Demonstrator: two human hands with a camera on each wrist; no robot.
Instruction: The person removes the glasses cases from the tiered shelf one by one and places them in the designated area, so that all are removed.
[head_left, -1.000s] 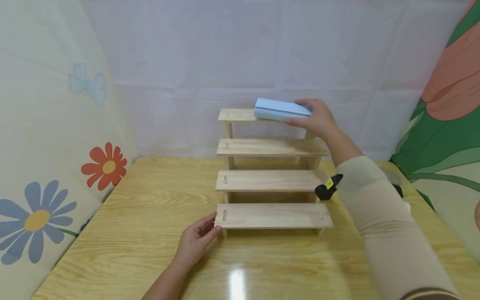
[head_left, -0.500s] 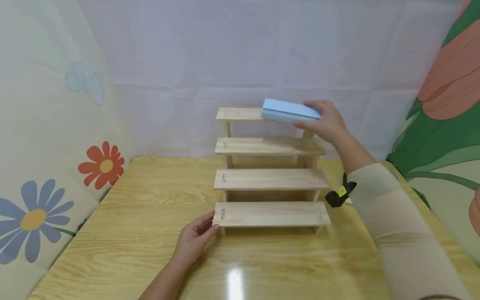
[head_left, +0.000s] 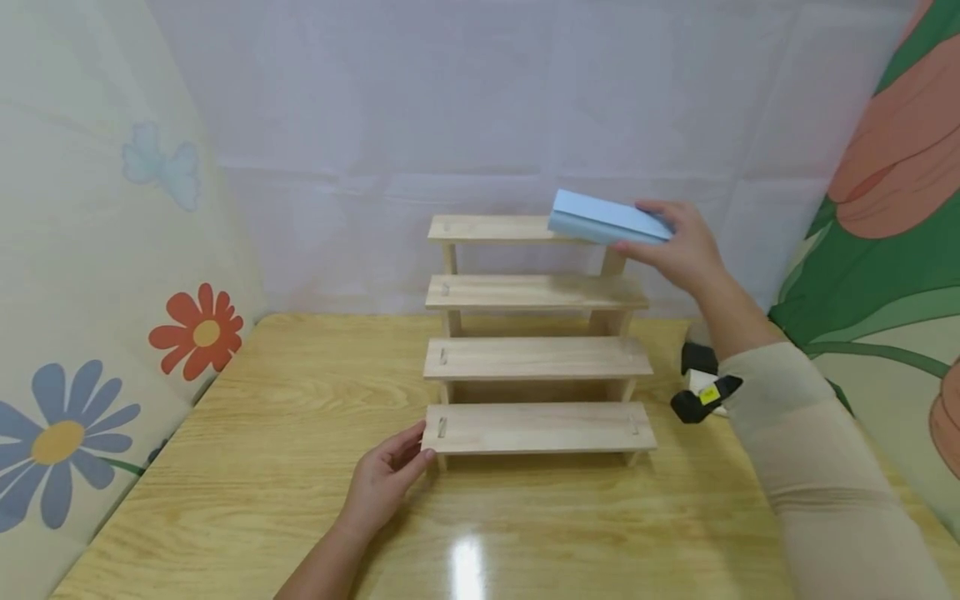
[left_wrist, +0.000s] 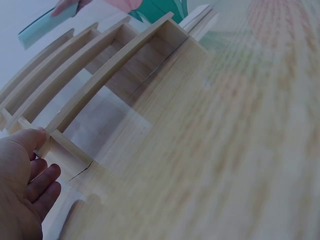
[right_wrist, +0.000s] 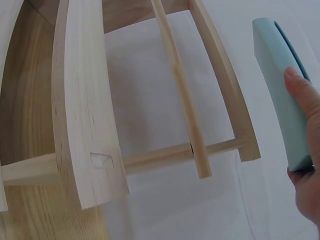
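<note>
My right hand (head_left: 682, 250) grips one end of a light blue glasses case (head_left: 600, 218), thumb on one side and fingers on the other. The case is held tilted near the right part of the top shelf of a pale wooden four-tier stand (head_left: 536, 427). In the right wrist view, a gap separates the case (right_wrist: 282, 95) from the shelf's edge. My left hand (head_left: 378, 483) holds the left end of the lowest shelf; in the left wrist view its thumb (left_wrist: 30, 137) presses the corner and the other fingers curl loosely below.
The stand sits on a wood-grain table (head_left: 315, 392). Right of it, black and white items (head_left: 697, 358) lie partly behind my sleeve and wrist camera (head_left: 703, 400). A white cloth (head_left: 375, 100) hangs behind; flower-printed panels flank both sides.
My right hand has carried the glasses case to the right along the top shelf, and its free end has risen slightly. The left hand keeps its place on the lowest shelf.
</note>
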